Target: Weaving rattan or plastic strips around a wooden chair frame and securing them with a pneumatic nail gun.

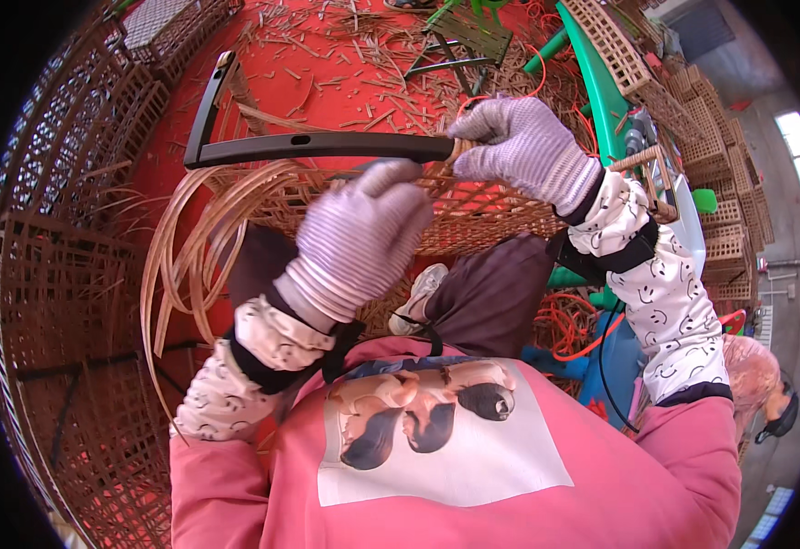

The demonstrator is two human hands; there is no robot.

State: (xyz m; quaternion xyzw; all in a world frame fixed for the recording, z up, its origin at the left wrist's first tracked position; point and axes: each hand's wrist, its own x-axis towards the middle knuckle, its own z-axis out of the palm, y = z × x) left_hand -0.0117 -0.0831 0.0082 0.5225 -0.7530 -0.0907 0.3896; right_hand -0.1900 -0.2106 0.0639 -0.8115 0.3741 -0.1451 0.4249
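Both hands wear lilac-striped knit gloves. My right hand (528, 151) pinches a tan rattan strip (457, 152) at the right end of a dark frame bar (327, 146). Just below this bar is my left hand (363, 238), slightly blurred, its fingers curled together near the bar's underside; what they hold is hidden. The bar has an oval slot and joins a shorter dark side piece (206, 110) at the left. An open-weave rattan panel (491, 220) hangs below the bar, partly behind my left hand. Long loose rattan strips (180, 247) loop down beside my left forearm.
Brown woven lattice baskets (61, 302) stand stacked on the left, more (724, 183) on the right. Cut strip scraps litter the red floor (272, 55). A folding stool (464, 46), a green bench (601, 91) and an orange hose (569, 329) are nearby.
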